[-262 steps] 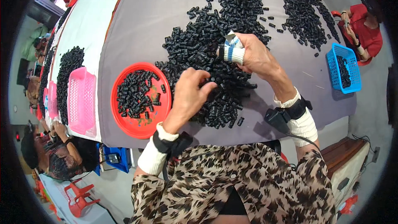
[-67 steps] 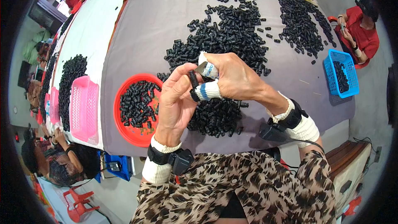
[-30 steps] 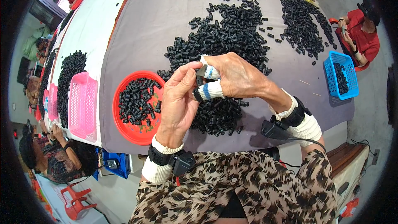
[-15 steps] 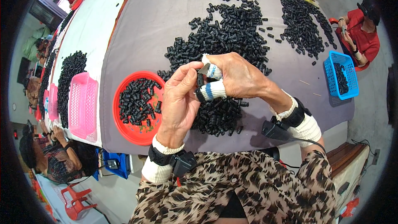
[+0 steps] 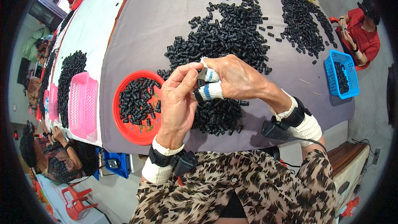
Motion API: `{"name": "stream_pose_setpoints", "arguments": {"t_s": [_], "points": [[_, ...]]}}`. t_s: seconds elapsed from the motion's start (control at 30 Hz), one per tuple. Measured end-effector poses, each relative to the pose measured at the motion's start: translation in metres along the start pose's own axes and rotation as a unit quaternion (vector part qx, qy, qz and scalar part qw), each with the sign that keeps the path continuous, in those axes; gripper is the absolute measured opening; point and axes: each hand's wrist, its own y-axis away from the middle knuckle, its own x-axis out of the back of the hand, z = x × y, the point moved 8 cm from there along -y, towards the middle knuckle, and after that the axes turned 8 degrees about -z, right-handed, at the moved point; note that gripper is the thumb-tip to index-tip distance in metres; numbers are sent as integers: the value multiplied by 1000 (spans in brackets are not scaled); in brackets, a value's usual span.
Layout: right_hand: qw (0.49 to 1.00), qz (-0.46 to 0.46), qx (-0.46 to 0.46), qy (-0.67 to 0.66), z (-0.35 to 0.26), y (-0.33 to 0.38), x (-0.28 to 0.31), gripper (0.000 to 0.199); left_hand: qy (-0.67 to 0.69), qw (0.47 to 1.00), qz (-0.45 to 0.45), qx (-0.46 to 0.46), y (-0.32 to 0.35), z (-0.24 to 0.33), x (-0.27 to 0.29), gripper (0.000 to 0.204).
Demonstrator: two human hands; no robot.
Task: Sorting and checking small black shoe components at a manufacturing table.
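Over the heap of small black ribbed cylindrical parts (image 5: 232,29), my two hands meet. My left hand (image 5: 178,108) is closed, thumb and fingers pinching one small black part (image 5: 200,82), mostly hidden by the fingers. My right hand (image 5: 242,76) is closed round a small flat grey blade (image 5: 202,74) set against that part. White cloth finger covers (image 5: 212,91), one with a blue stripe, wrap my right thumb and a finger. Left of my left hand, a round red tray (image 5: 116,112) holds many similar black parts.
A blue basket (image 5: 328,74) with black parts stands at the right table edge, near a person in red (image 5: 360,33). Pink baskets (image 5: 83,103) and more black parts lie on the white cloth to the left, where another person (image 5: 62,153) sits. Wrist-worn devices (image 5: 184,162) have cables.
My right hand has shifted slightly down and left, and the blade has turned, showing more of its flat face across the part. My left hand stays nearly in place.
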Motion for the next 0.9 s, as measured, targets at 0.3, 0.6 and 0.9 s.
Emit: {"name": "stream_pose_setpoints", "arguments": {"t_s": [0.3,0.6,0.9], "points": [[998,29,1,-52,10,3,14,38,-190,968,142,-86,23,52,81,19],[993,100,-54,-23,45,16,34,35,-500,856,124,-43,15,37,84,19],[985,90,-144,-21,59,36,35,24,-697,714,15,-62,-52,-31,55,27]]}}
